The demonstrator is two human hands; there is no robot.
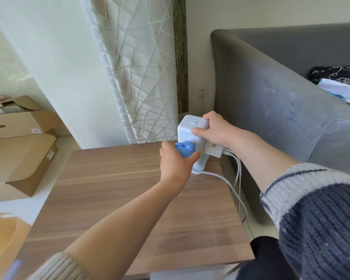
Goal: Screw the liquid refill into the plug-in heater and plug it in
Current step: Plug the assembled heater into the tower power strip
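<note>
A blue plug-in heater (184, 148) is pressed against the front face of a white cube socket block (187, 126) at the far right corner of the wooden table (129, 199). My left hand (176, 160) is closed around the heater from below and behind, hiding whatever hangs under it, so the liquid refill is out of sight. My right hand (212, 130) grips the cube's right side, thumb on its front upper edge. The cube stands raised on a white stand (200, 164).
White cables (230, 188) run from the cube's base and side down the table's right edge. A grey sofa (281, 98) stands close on the right. A curtain (139, 67) hangs behind. A wall socket (202, 92) sits low behind. Cardboard boxes (22, 154) lie left on the floor.
</note>
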